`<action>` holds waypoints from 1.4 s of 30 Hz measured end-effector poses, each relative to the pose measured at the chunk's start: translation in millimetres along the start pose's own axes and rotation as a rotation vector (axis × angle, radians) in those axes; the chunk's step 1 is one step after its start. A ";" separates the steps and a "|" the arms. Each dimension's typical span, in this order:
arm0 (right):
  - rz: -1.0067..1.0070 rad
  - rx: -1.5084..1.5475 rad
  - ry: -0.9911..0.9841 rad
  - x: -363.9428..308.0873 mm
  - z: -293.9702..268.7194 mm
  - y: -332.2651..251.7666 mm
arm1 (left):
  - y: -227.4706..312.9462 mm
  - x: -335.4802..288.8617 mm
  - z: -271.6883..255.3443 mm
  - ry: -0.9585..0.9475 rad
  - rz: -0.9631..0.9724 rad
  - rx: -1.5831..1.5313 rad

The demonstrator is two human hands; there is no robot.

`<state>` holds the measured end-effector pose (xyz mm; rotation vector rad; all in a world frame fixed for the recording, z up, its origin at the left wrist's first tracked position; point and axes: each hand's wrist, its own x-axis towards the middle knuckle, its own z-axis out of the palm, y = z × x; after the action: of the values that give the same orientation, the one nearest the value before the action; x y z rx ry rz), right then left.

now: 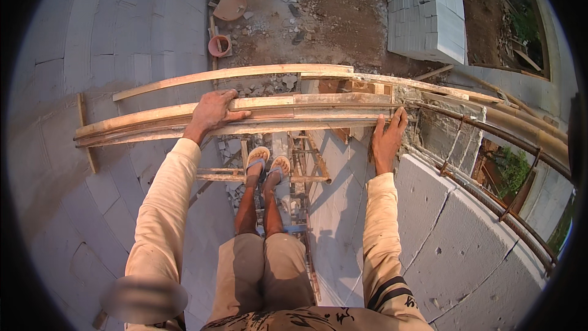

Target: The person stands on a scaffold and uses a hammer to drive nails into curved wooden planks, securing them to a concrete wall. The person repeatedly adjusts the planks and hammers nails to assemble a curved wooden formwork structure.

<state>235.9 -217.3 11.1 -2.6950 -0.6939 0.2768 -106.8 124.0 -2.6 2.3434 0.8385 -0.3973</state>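
A long wooden formwork [318, 112] of parallel boards spans the gap in front of me, between the left block wall and the column on the right. My left hand [214, 113] is closed over its left part, with a finger lying along the boards. My right hand [388, 141] grips the near board close to the right end, thumb and fingers around the edge; part of that grip is hidden. Short wooden cleats [87, 133] cross the formwork's left end against the wall.
Below me, my sandalled feet [267, 162] stand on wooden scaffolding [229, 175]. Steel rebar [490, 127] projects from the column [450, 132] on the right above a grey block wall [456, 239]. Another timber [233, 73] runs beyond the formwork. Stacked blocks [422, 15] and a bucket [219, 45] stand below.
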 end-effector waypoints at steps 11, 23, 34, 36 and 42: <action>0.013 -0.021 -0.033 -0.8 -7.0 -6.8 | -1.8 -0.7 -1.3 -0.006 0.024 -0.021; -0.092 -0.109 -0.006 8.0 8.3 31.2 | -8.4 -0.2 0.1 -0.086 0.006 -0.006; -0.057 -0.065 0.007 0.4 -2.0 6.3 | -6.1 3.2 2.3 -0.012 0.044 -0.056; 0.007 -0.073 -0.020 1.9 -5.2 1.3 | 2.4 0.5 0.4 0.117 0.100 -0.098; 0.014 -0.063 -0.001 2.3 -10.2 -9.6 | 7.4 -3.6 -2.0 0.217 0.198 -0.035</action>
<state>236.5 -211.1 23.9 -2.7607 -0.6961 0.2633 -104.6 119.1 3.9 2.4376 0.6954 -0.0459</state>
